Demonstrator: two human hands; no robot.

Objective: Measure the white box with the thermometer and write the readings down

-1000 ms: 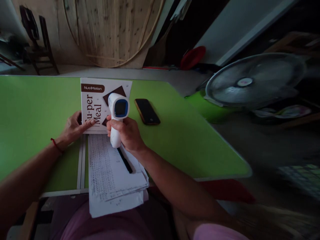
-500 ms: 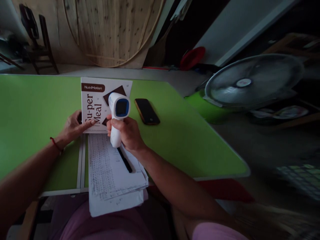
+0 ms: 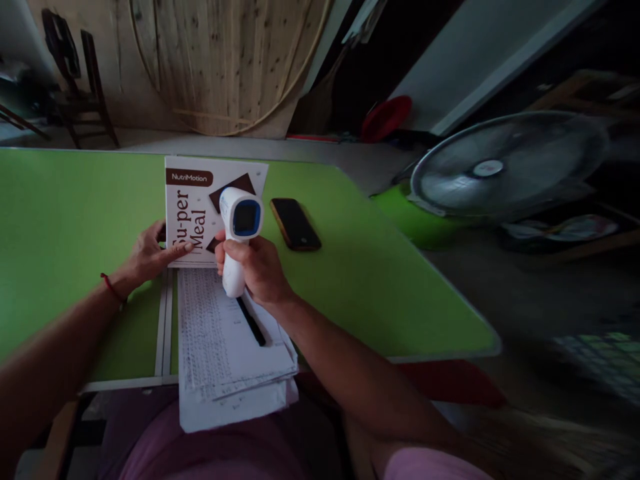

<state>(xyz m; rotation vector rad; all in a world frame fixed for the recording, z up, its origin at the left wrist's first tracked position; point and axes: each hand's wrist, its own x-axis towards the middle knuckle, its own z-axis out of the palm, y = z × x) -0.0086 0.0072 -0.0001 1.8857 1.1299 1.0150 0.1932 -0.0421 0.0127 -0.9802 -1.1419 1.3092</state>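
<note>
My left hand [image 3: 153, 253] grips the lower left corner of a white box [image 3: 180, 207] printed "NutriMotion", its thumb across the front and its other fingers partly hidden behind the edge. My right hand [image 3: 257, 267] is wrapped round the handle of a white infrared thermometer [image 3: 234, 270], whose dark screen with a blue frame faces me. The thermometer stands in front of the box and covers part of its print. Below the box lies a stack of handwritten papers [image 3: 215, 340] with a black pen [image 3: 251, 321] on it, just under the thermometer's handle.
A smartphone [image 3: 295, 223] rests on the green table [image 3: 380, 287], right of the box. Beyond the table's right edge is a large fan [image 3: 540, 150]. A red basin [image 3: 387, 119] and a wooden chair [image 3: 83, 100] are farther back.
Almost nothing differs. Everything sits very slightly farther right in the view; both hands keep the same hold on the box and the thermometer.
</note>
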